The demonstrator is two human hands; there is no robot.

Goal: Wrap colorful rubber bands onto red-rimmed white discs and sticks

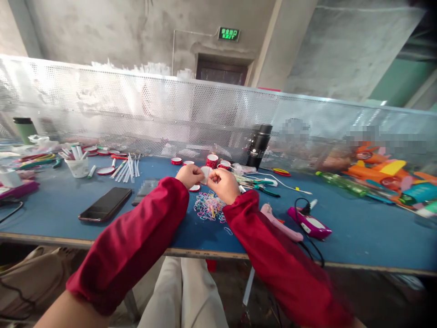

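In the head view my left hand (191,176) and my right hand (223,184) meet above the middle of the table. Pinched between the fingertips of both is a small white disc (205,174), partly covered by the fingers. Right below my hands lies a loose pile of colourful rubber bands (208,207), with a single band off to its near side. Behind my hands, small round pieces with red patterned sides are set out, among them a stack (212,160) and a single one (176,161). Another red-rimmed disc (195,187) lies under my left hand.
To the left are a smartphone (105,204), white sticks (127,169) and a white cup of pens (77,166). A black flask (259,146) stands behind. At right lie pliers (268,189), a pink glue gun (280,224), a purple power strip (311,224) and colourful toys (378,171).
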